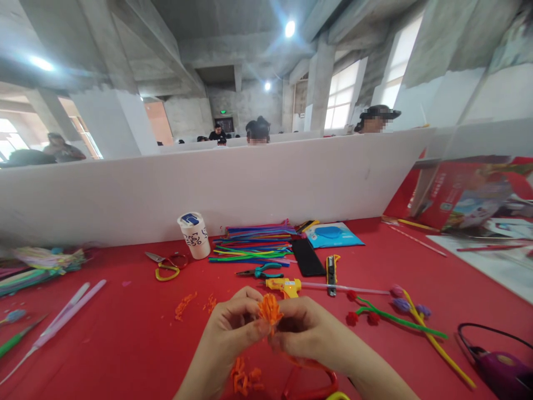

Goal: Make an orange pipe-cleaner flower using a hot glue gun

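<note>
An orange fringed tuft (270, 309), like a small flower head, is pinched between the fingertips of both hands above the red table (141, 344). My left hand (239, 322) grips its left side with thumb and forefinger. On the other side, my right hand (303, 328) has its fingers closed on it. Orange scraps (245, 378) lie below my left hand, and more orange bits (185, 305) are scattered farther left. Partly hidden under my right hand and forearm is a red-handled tool (312, 383). Just beyond my hands lies a yellow glue gun (285, 286).
Pliers (262, 271), a utility knife (331, 275) and a black phone-like slab (307, 257) lie beyond. Coloured pipe cleaners (250, 244) and a white cup (194, 236) stand near the white partition (250, 183). Scissors (164, 265) are left; pipe-cleaner flowers (400, 316) right.
</note>
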Tool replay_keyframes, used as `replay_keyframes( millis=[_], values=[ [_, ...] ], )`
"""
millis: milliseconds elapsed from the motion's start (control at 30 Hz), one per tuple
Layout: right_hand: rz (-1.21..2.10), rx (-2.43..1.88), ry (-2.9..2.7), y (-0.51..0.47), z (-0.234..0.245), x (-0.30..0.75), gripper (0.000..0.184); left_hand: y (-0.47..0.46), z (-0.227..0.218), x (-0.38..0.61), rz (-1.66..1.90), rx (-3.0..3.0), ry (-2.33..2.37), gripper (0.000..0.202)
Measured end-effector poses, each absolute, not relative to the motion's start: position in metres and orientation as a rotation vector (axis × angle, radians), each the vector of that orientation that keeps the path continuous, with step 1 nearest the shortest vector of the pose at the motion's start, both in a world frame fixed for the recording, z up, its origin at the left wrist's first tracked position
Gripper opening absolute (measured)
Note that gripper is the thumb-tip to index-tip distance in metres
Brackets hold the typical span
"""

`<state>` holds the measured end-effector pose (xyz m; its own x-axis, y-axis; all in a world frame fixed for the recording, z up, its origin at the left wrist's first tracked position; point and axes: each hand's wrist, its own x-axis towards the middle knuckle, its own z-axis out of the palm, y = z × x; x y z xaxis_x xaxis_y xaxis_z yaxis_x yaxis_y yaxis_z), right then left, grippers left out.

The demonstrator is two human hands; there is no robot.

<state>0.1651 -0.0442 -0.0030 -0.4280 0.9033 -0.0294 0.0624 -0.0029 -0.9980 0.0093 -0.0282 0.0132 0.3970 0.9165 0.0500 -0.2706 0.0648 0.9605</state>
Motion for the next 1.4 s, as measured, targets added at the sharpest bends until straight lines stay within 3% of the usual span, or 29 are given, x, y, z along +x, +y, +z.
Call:
replay_keyframes(
  millis=[433,733,1400],
  values=[
    [0.669,-1.364,-1.817,-0.053,0.01,0.154,0.01,-0.03,0.005,0.018,1.2,1.215,0.795,0.004],
    [-0.034,-0.869,-1.867,-0.064,0.016,0.166,0.017,-0.039,0.008,0.023,1.221,1.108,0.966,0.005],
    [-0.248,-0.887,-1.887,-0.063,0.013,0.163,0.013,-0.042,0.007,0.027,1.296,1.107,0.924,0.008]
  ],
)
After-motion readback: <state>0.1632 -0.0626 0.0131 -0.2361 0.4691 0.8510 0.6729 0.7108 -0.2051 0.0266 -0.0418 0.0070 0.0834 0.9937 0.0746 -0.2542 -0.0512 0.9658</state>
